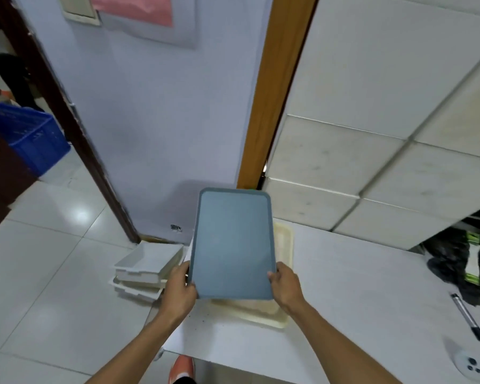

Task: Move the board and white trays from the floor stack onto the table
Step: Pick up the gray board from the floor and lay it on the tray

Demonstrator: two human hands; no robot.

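Here both hands, left hand (179,286) and right hand (284,284), grip the blue-grey board (233,245) at its 6 o'clock corners; it looks stiff, light, perhaps slippery.

A board (234,242) is held between the left hand (179,289) and right hand (284,285) above a tray (284,245) on the table (358,300), with stacked trays (147,270) on the floor (53,273) to the left.

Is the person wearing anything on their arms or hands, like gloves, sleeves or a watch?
No. Both the left hand and the right hand are bare, with no gloves, rings or watch visible. Both forearms are uncovered down to the bottom edge of the picture, so no sleeve shows.
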